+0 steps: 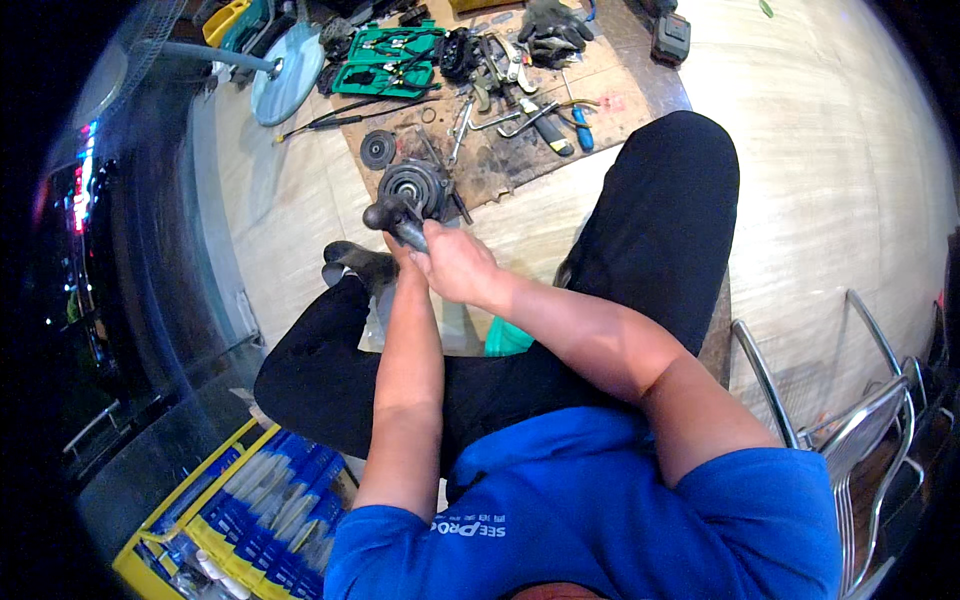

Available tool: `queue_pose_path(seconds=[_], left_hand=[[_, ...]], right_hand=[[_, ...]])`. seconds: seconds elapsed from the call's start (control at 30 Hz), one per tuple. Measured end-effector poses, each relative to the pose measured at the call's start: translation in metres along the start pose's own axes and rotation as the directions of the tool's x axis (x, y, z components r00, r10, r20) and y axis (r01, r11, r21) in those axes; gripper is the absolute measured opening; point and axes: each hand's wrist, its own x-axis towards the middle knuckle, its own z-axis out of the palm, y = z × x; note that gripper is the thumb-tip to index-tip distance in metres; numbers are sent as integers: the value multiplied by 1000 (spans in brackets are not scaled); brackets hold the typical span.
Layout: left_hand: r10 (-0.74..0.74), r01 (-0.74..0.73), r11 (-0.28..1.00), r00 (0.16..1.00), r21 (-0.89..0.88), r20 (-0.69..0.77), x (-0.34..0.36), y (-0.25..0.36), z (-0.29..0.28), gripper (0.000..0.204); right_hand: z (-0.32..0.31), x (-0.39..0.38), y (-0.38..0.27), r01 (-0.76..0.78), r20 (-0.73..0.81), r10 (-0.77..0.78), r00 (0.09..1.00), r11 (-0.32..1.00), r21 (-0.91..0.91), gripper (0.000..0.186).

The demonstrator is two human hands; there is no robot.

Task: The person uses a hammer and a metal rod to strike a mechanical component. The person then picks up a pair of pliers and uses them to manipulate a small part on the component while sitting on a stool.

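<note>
My right hand point(455, 264) is closed around a dark hammer point(403, 228), its rounded head pointing to the left. The hammer's handle is mostly hidden by my fist. Just beyond the head sits a dark round metal part point(416, 186) with a ringed bearing at its centre, on the near left edge of the work board. My left hand point(399, 251) reaches in below the hammer, close to this part. The hammer and my right hand cover its fingers, so their grip does not show. A smaller dark grooved disc point(378, 149) lies flat beyond the round part.
The stained board point(510, 165) carries wrenches, pliers, a blue-handled screwdriver point(583, 130), a knife point(548, 130) and dark gloves point(555, 25). A green tool case point(385, 60) lies open at the back. A round stool point(288, 75) stands back left, a metal chair point(870, 410) at right.
</note>
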Motion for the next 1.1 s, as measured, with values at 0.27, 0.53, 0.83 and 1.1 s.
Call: queue_pose_path(seconds=[0.27, 0.53, 0.83, 1.1], left_hand=[[-62, 61, 993, 998, -99, -2, 8, 1, -1, 22], [-93, 86, 980, 995, -180, -27, 6, 18, -7, 21], [-288, 264, 941, 954, -211, -88, 2, 53, 7, 24], [-193, 148, 949, 971, -279, -139, 56, 65, -22, 35]], right_hand=[[2, -4, -3, -23, 16, 23, 1000, 1000, -2, 57], [3, -2, -7, -35, 31, 35, 999, 999, 0, 40], [-3, -3, -6, 67, -10, -67, 998, 998, 6, 34], [-6, -1, -12, 16, 43, -17, 999, 1000, 16, 35]])
